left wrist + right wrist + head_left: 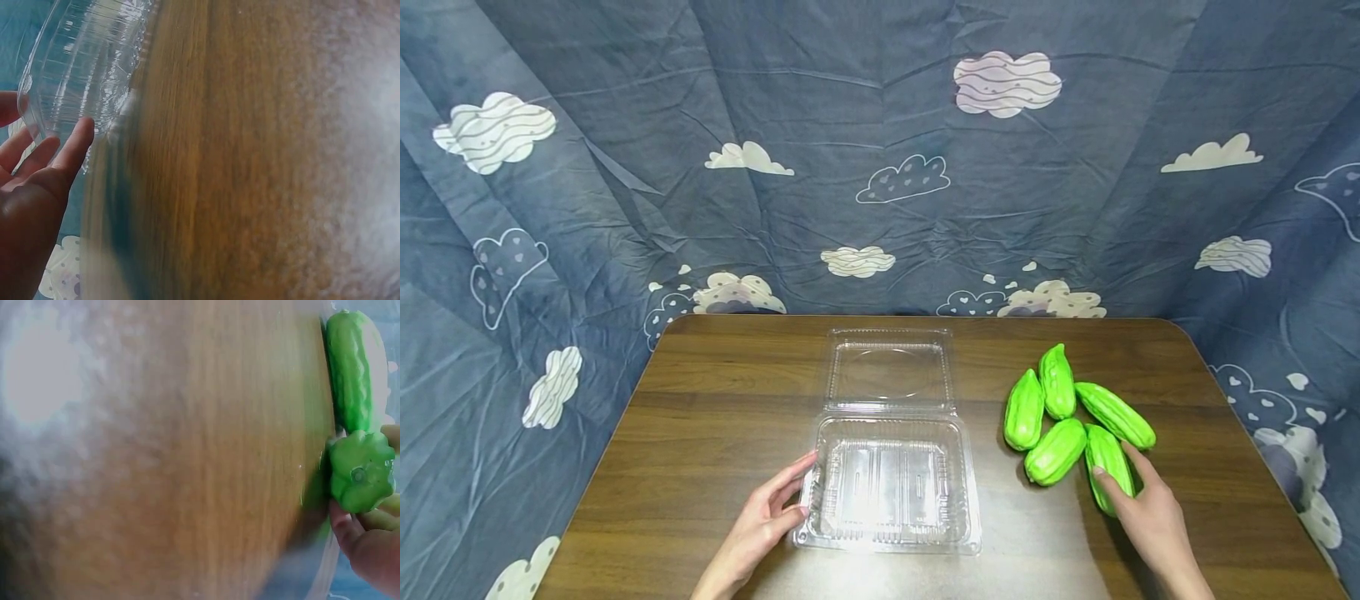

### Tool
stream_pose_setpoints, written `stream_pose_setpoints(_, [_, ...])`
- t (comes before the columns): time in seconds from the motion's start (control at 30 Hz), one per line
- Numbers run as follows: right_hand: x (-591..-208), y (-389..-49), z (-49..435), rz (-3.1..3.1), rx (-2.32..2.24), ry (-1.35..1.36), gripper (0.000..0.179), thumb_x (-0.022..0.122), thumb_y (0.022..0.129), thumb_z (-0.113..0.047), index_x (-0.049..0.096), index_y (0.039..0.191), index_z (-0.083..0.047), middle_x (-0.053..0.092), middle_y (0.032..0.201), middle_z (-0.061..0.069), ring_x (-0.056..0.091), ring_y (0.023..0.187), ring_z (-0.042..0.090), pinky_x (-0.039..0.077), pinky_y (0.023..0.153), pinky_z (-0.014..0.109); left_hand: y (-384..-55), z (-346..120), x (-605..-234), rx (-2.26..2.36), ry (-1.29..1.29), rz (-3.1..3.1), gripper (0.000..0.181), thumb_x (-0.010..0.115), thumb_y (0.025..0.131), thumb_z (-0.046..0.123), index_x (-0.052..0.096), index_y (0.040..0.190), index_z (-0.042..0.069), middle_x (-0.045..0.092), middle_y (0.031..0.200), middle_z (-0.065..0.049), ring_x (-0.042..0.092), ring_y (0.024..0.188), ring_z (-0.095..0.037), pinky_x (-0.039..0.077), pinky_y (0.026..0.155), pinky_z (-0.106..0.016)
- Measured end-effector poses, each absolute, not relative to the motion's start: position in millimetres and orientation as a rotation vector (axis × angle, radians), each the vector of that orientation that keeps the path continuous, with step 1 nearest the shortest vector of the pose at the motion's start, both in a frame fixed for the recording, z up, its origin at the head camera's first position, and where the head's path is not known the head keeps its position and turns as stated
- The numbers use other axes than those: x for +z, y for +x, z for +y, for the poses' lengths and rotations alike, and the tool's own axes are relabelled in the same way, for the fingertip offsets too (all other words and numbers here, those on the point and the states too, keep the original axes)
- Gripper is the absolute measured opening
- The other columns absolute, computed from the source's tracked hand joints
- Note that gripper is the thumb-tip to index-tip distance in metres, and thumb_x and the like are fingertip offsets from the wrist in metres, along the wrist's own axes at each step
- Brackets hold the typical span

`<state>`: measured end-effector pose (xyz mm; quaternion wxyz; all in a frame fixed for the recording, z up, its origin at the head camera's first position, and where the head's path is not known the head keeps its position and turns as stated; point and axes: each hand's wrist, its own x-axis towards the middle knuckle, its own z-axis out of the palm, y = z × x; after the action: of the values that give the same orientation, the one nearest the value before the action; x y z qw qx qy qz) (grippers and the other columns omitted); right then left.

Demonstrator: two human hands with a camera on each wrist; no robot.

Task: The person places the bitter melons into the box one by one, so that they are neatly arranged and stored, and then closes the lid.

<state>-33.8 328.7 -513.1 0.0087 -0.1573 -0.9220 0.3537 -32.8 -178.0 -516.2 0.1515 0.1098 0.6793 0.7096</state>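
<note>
From my remote station I see five ribbed green gourds grouped toward the right edge of a wood-grain bench (700,400), a clear plastic clamshell lying open to their left. My right hand (1152,510), the nearer to the group, pinches the closest gourd (1103,454), thumb along its left side and fingers on its right. In the right wrist view the end of that gourd faces the camera, the hand curled about it.

The gourd's long axis runs mostly from far edge to near edge, its near end slanting toward the near right corner. It lies just ahead and slightly left of my right palm. The clamshell base (887,492) is well to its left, with bare bench between; as I judge it, any carry would turn on that sideways gap.

My left hand (765,518), fingers spread, touches the base's left rim, on the side away from the gourds. The lid (889,371) is folded back toward the far edge. A second gourd (1056,452) lies just left of the pinched one, and a third (1116,415) slants beyond it toward the right edge.
</note>
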Motion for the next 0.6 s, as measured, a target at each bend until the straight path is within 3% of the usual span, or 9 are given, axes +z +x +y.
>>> stream_pose_setpoints(0.13, [-514,-31,328,-2.829,1.174,-0.505,0.072,0.054,0.099,-0.039,0.028,0.151,0.004,0.037,0.137,0.044,0.038,0.121,0.06,0.036,0.09,0.066,-31,-177,-515,2.03,0.279,1.949,0.07,0.058,0.084,-0.009,0.038,0.15,0.006,0.025,0.159,-0.012,0.033,0.136,-0.041,0.043,0.101,-0.032])
stream_pose_setpoints(0.2, [-515,-29,328,-2.795,1.191,-0.526,0.07,0.055,0.099,-0.037,0.03,0.151,0.003,0.044,0.131,0.043,0.043,0.119,0.055,0.037,0.09,0.063,-31,-177,-515,2.031,0.27,1.946,0.07,0.058,0.085,-0.009,0.037,0.15,0.005,0.025,0.159,-0.012,0.033,0.137,-0.041,0.044,0.101,-0.032])
stream_pose_setpoints(0.23, [-515,-29,327,-2.775,1.191,-0.532,0.069,0.056,0.099,-0.036,0.032,0.15,0.002,0.048,0.127,0.042,0.047,0.115,0.05,0.038,0.088,0.058,-31,-177,-515,2.032,0.278,1.949,0.07,0.058,0.085,-0.009,0.037,0.15,0.005,0.024,0.16,-0.012,0.033,0.137,-0.041,0.044,0.101,-0.031])
stream_pose_setpoints(0.33, [-516,-27,325,-2.728,1.159,-0.572,0.065,0.061,0.096,-0.035,0.039,0.148,-0.003,0.059,0.093,0.033,0.051,0.084,0.036,0.04,0.074,0.041,-31,-176,-515,2.029,0.276,1.962,0.07,0.057,0.084,-0.01,0.037,0.15,0.004,0.024,0.159,-0.013,0.034,0.137,-0.04,0.043,0.101,-0.03])
stream_pose_setpoints(0.47, [-514,-26,320,-2.705,1.121,-0.637,0.064,0.066,0.093,-0.036,0.045,0.147,-0.009,0.045,0.065,0.01,0.038,0.06,0.021,0.032,0.057,0.032,-31,-175,-514,2.02,0.238,1.976,0.071,0.057,0.084,-0.01,0.038,0.151,0.007,0.026,0.159,-0.01,0.035,0.137,-0.036,0.043,0.101,-0.03])
stream_pose_setpoints(0.6, [-511,-24,316,-2.68,1.124,-0.679,0.064,0.069,0.091,-0.036,0.048,0.145,-0.01,0.034,0.056,0.002,0.033,0.053,0.017,0.029,0.053,0.031,-31,-175,-513,2.021,0.213,1.964,0.072,0.057,0.084,-0.01,0.038,0.151,0.009,0.027,0.159,-0.007,0.036,0.137,-0.035,0.043,0.101,-0.031])
